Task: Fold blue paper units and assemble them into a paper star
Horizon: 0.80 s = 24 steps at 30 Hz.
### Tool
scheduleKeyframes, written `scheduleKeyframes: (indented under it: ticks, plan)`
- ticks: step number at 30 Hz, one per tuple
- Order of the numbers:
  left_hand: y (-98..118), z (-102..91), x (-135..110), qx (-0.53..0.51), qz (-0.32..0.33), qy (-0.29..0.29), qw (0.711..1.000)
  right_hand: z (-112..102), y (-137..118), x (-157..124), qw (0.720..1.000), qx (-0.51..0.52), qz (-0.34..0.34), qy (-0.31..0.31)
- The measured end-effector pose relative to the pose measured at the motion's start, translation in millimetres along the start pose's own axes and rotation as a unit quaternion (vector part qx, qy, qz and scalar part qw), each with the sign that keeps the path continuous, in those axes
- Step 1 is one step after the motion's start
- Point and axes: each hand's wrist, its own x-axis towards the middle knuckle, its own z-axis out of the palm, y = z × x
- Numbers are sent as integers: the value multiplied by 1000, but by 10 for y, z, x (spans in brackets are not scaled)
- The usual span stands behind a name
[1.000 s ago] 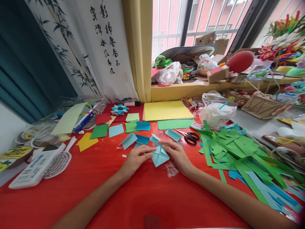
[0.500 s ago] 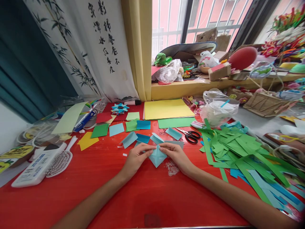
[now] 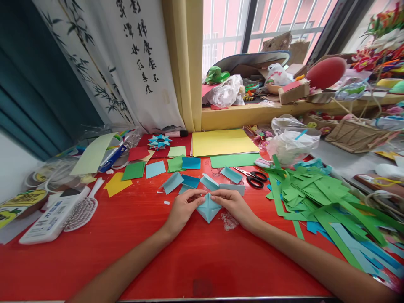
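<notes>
A: Where is the folded light-blue paper (image 3: 208, 208) kept, and why flat?

B: It is laid on the red desk (image 3: 132, 244) between both hands, its point aimed toward the person, probably so that creases can be pressed against a firm surface.

A: How is it held?

B: Its upper left edge is pinched by the left hand (image 3: 182, 208), fingers curled; its upper right edge is pressed down by the right hand (image 3: 235, 205), fingertips together. The 2 hands nearly meet at the top corner, which seems to be kept aligned that way.

A: And around it?

B: More folded blue pieces (image 3: 189, 182) are gathered just behind, within reach. Scissors (image 3: 253, 177) are left to the right, beside a heap of green paper strips (image 3: 311, 194).
</notes>
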Motion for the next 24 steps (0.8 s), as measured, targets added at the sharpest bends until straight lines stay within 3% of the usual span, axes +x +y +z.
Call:
scheduleKeyframes:
  ticks: [10, 15, 24]
  plan:
    - [50, 10, -34, 98, 33, 14, 995, 18, -12, -18, 1000, -9, -1, -3]
    - [30, 0, -12, 99, 34, 39, 994, 39, -9, -26, 1000, 8, 20, -11]
    - [22, -13, 7, 104, 5, 9, 995, 1, 23, -7, 998, -42, 12, -36]
